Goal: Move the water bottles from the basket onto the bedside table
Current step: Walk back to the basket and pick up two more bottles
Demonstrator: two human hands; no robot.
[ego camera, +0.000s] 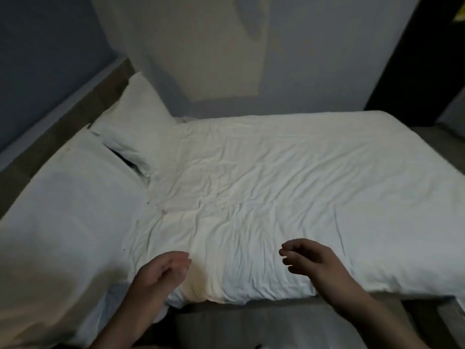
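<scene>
Water bottles: none in view; neither the basket nor the bedside table shows either, so where they stand cannot be told from here.
Left hand (161, 270): empty, fingers loosely curled and half open, hanging over the near edge of the bed, close to the large near-left pillow (63, 222).
Right hand (309, 260): empty too, fingers relaxed and slightly spread, palm turned inward, over the near part of the duvet (264, 197).
Bed: a rumpled white duvet fills the middle; a second pillow (133, 127) leans at the far left against the headboard (57, 132).
Step in hand: judging by two free hands and no bottle seen, this is the search for the basket.
Doing it well: turn the head and body away from the bed to find the basket first; keep both hands free and open, ready to take a bottle around its middle, upright.
Risk: reaching before the basket is seen wastes the move; the room is dim, so clear bottles may be hard to pick out.
</scene>
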